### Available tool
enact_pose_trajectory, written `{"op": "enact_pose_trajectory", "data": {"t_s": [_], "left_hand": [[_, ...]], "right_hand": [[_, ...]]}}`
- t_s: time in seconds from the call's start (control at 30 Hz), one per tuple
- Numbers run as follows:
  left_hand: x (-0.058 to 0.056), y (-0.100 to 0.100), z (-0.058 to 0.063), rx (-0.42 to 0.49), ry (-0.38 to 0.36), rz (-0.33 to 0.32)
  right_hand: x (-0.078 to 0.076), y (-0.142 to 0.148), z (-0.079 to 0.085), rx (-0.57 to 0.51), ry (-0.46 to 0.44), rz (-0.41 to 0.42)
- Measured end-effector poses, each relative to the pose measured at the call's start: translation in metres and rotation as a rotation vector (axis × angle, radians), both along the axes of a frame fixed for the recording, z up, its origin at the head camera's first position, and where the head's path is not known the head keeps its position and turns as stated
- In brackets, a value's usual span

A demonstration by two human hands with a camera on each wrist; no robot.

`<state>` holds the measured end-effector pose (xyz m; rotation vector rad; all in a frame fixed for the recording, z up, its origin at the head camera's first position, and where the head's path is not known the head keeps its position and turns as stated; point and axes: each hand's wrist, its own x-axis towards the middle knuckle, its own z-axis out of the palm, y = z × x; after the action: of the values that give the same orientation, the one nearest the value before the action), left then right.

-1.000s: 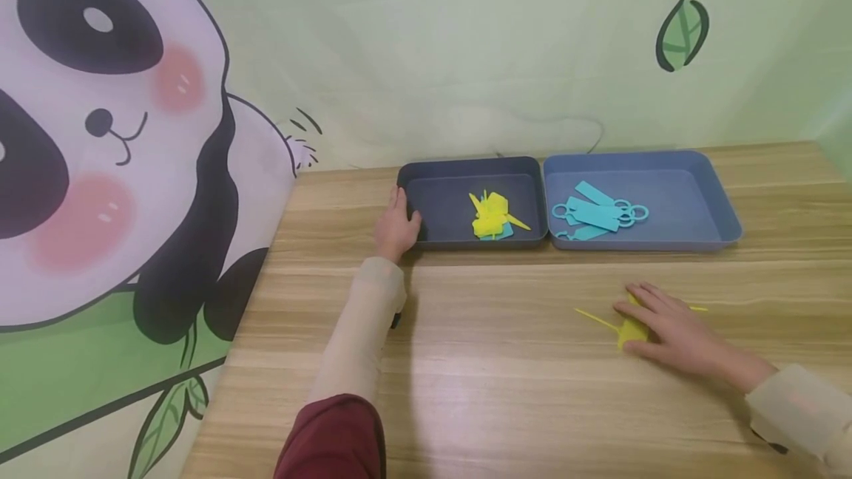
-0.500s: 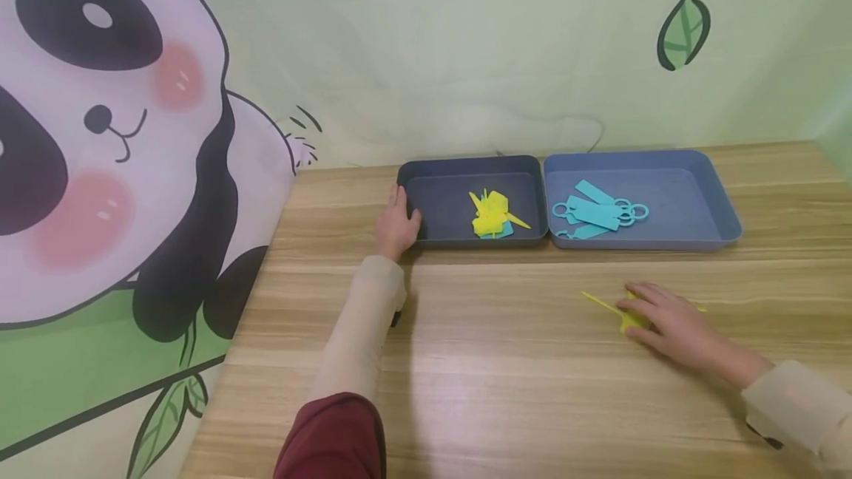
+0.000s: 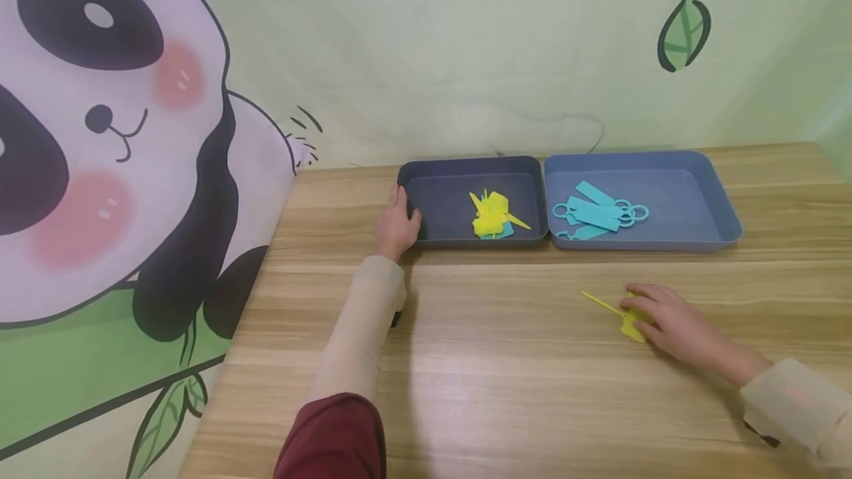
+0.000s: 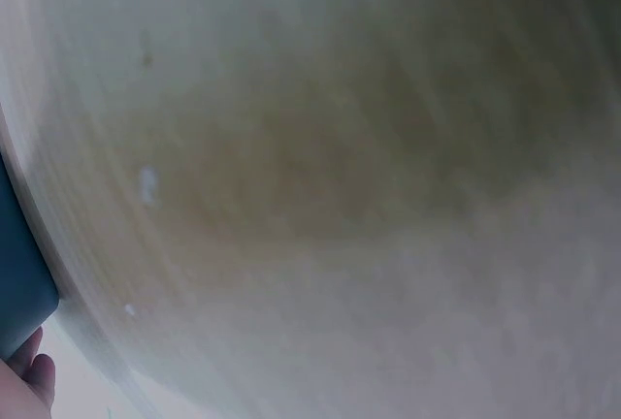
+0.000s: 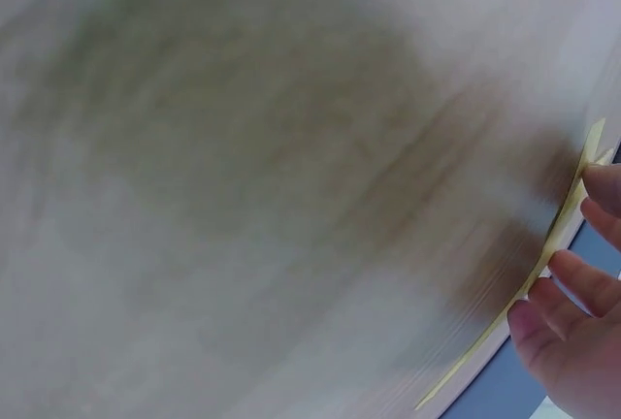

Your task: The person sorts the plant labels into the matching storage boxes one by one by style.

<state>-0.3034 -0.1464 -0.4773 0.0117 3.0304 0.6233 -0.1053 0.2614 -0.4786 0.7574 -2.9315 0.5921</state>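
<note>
In the head view my left hand (image 3: pixel 396 229) holds the left end of a dark tray (image 3: pixel 442 245), thumb over its rim and fingers along the outer wall. The left wrist view catches only fingertips by the corner of the tray (image 4: pixel 21 278). My right hand (image 3: pixel 672 320) pinches a flat yellow plastic tag (image 3: pixel 629 329) low over the table; its thin tail sticks out to the left and the palm hides the rest. From the right wrist, the yellow tag (image 5: pixel 545 259) appears edge-on along the thumb and fingertips.
Inside the dark tray lies a pile of yellow tags (image 3: pixel 491 213) with some teal pieces beneath. A blue tray (image 3: pixel 685 205) adjoins it on the right, with several teal ring-ended tags (image 3: pixel 592 214). Both stand at the back of the wooden table (image 3: pixel 492 361), before a panda-printed backdrop (image 3: pixel 413 43).
The right fingers have drawn in on the yellow tag, which has turned and shifted slightly right; its tip right of the hand is now hidden. The left hand and both trays stay put.
</note>
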Motion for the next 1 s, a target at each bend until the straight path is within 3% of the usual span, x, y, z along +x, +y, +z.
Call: {"op": "enact_pose_trajectory", "data": {"t_s": [0.23,0.47,0.63,1.0], "left_hand": [[0.000,0.000,-0.001,-0.008,-0.010,-0.001],[0.001,0.000,0.000,-0.012,-0.007,-0.005],[0.001,0.000,0.001,-0.010,-0.005,-0.007],[0.002,0.001,0.001,-0.016,-0.004,0.005]], "right_hand": [[-0.006,0.004,-0.002,0.028,0.036,-0.097],[-0.009,0.012,0.004,0.088,-0.117,-0.185],[-0.011,0.013,0.006,0.048,-0.152,-0.199],[-0.017,0.014,0.006,-0.032,-0.084,-0.164]]}}
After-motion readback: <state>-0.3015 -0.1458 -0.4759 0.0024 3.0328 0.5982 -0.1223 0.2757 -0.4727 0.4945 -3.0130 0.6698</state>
